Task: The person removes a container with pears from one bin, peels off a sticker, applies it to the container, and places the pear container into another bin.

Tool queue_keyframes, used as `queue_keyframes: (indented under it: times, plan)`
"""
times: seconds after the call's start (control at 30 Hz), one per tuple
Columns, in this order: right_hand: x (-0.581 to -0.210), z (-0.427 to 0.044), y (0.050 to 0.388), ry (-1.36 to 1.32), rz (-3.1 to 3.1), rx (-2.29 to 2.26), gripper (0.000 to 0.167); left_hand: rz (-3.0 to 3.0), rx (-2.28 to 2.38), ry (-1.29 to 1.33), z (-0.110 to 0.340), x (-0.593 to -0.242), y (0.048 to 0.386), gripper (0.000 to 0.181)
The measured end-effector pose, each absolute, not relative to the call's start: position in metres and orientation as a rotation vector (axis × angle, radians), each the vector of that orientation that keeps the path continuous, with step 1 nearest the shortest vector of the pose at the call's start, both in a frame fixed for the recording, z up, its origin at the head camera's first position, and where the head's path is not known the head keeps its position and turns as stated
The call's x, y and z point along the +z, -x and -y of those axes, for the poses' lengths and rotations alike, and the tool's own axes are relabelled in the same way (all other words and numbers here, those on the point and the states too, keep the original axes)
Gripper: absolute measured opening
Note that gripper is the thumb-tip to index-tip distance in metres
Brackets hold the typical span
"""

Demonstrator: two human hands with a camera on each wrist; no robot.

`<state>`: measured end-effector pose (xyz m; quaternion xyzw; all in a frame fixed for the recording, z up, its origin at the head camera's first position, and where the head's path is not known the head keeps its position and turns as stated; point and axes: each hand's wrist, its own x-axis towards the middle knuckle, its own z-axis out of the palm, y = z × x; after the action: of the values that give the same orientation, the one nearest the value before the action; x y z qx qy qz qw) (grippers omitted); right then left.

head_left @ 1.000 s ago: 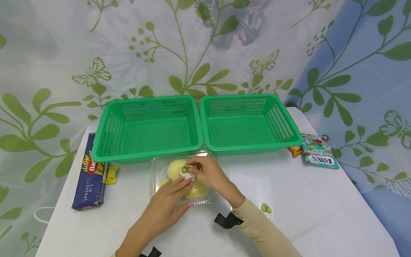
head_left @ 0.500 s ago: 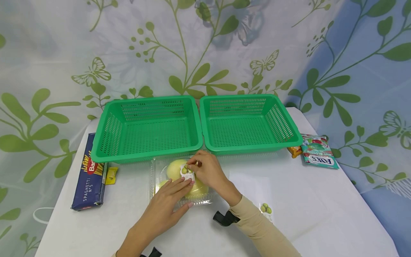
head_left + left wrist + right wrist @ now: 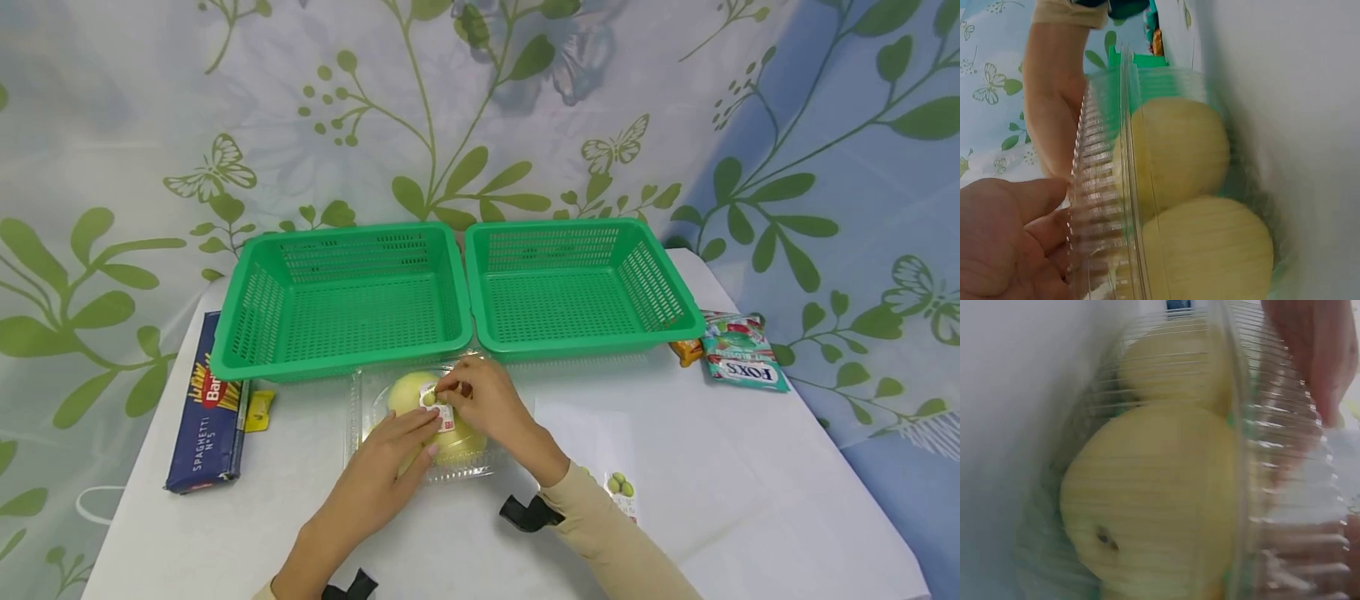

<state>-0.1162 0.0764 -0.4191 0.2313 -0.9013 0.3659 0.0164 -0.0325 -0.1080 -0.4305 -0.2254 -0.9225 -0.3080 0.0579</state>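
A clear plastic clamshell box (image 3: pixel 360 417) holds pale yellow round fruits (image 3: pixel 1175 153), several in all. A label (image 3: pixel 444 414) with a picture of green fruit and a red patch lies on its lid. My left hand (image 3: pixel 378 467) rests on the lid with its fingers extended, the fingertips at the label's left edge. The curled fingers of my right hand (image 3: pixel 487 402) pinch the label's upper right edge. In the left wrist view the left thumb is beside the ribbed lid. Through the box wall, the right wrist view shows a fruit (image 3: pixel 1147 494) with a dark stem spot.
Two green baskets (image 3: pixel 341 362) (image 3: pixel 588 342) stand side by side behind the box. At left lie a blue spaghetti pack (image 3: pixel 206 425) and a yellow wrapper (image 3: pixel 258 410). A sheet with another fruit label (image 3: pixel 621 486) is at right, beyond it a Fox's bag (image 3: pixel 742 354) and an orange wrapper (image 3: pixel 686 352).
My left hand has slid slightly left and toward me, uncovering the label's lower part and its red patch. The right fingers have shifted a little and stay at the label's upper edge.
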Motion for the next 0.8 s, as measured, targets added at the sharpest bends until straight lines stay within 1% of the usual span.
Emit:
queue_keyframes:
  times: [0.23, 0.3, 0.57, 0.8]
  plan:
    - [-0.414, -0.088, 0.105, -0.862, 2.903, 1.114, 0.036, 2.827, -0.712, 0.612, 0.106, -0.431, 0.049, 0.042]
    - [-0.414, -0.090, 0.103, -0.897, 2.906, 1.094, 0.041, 2.842, -0.651, 0.594, 0.104, -0.431, 0.052, 0.043]
    - [-0.417, -0.090, 0.100, -0.936, 2.927, 0.992, 0.053, 2.919, -0.522, 0.546, 0.105, -0.430, 0.058, 0.050]
    - [-0.412, -0.088, 0.098, -0.907, 2.985, 0.882, 0.057, 2.949, -0.493, 0.543, 0.109, -0.429, 0.059, 0.054]
